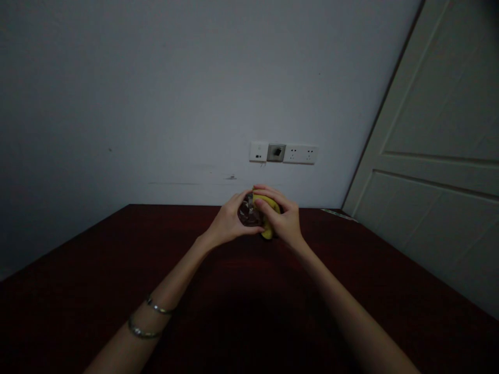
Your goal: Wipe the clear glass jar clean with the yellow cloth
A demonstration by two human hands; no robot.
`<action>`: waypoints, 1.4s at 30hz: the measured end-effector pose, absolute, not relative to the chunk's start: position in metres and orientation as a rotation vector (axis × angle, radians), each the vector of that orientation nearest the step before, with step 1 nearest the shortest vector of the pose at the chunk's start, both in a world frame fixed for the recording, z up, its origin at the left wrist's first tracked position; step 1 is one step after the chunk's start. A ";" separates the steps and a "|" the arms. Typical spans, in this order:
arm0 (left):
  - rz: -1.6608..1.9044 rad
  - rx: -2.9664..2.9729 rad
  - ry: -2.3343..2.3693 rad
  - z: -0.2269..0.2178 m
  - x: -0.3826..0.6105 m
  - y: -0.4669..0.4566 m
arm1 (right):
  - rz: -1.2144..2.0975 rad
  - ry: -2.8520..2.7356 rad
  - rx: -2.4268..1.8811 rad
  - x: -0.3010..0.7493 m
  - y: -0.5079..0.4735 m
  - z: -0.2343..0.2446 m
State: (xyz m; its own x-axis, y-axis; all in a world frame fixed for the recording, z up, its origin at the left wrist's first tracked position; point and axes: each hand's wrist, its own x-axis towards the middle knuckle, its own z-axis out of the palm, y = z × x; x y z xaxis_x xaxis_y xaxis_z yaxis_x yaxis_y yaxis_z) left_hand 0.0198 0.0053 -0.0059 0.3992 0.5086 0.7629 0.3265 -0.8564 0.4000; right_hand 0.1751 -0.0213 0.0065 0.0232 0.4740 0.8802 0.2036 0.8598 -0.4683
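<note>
Both my arms reach out over a dark red table (117, 291). My left hand (228, 223) is wrapped round a small clear glass object (247, 214), seemingly a cup or jar. My right hand (284, 221) is closed on a yellow cloth or sponge (268, 208) pressed against the glass. The two hands meet near the table's far edge, close to the wall. Two thin metal bangles (150, 319) sit on my left forearm.
A grey wall rises behind the table, with a strip of sockets (284, 153) just above the hands. A white panelled door (440, 156) stands at the right. A thin flat strip (338, 213) lies at the table's far right corner. The room is dim.
</note>
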 end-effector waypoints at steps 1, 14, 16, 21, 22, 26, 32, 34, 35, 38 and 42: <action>1.434 2.517 0.761 -0.004 0.019 0.005 | 0.259 -1.521 -0.576 0.176 -0.020 0.006; 1.288 2.759 0.815 -0.005 0.011 0.012 | 0.183 -1.699 -0.577 0.175 -0.022 0.002; 1.237 2.797 0.794 -0.004 0.013 0.011 | 0.328 -1.577 -0.658 0.181 -0.014 0.004; 1.215 2.759 0.777 -0.005 0.016 0.009 | 0.467 -1.497 -0.700 0.187 -0.008 0.004; 1.231 2.725 0.778 -0.005 0.016 0.009 | 0.421 -1.515 -0.686 0.185 -0.010 0.004; 1.300 2.504 0.772 -0.005 0.016 0.008 | 0.196 -1.667 -0.566 0.175 -0.023 0.002; 1.258 2.254 0.708 -0.004 0.021 0.003 | 0.241 -1.632 -0.532 0.178 -0.020 0.004; 1.235 2.221 0.698 -0.004 0.023 0.002 | 0.322 -1.547 -0.586 0.180 -0.015 0.004; 1.236 2.212 0.694 -0.005 0.023 0.001 | 0.344 -1.521 -0.603 0.181 -0.013 0.004; 1.253 2.195 0.696 -0.005 0.025 0.002 | 0.259 -1.571 -0.588 0.179 -0.016 0.003; 1.272 2.114 0.749 -0.005 0.025 0.003 | 0.061 -1.810 -0.436 0.175 -0.026 0.003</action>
State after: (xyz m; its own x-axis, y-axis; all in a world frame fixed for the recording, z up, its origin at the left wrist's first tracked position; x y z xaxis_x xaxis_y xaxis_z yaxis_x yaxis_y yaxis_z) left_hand 0.0246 0.0034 -0.0051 0.3953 0.7031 0.5912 0.1766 -0.6897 0.7022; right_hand 0.1749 -0.0259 0.0028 -0.2169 0.3244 0.9207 0.2616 0.9280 -0.2653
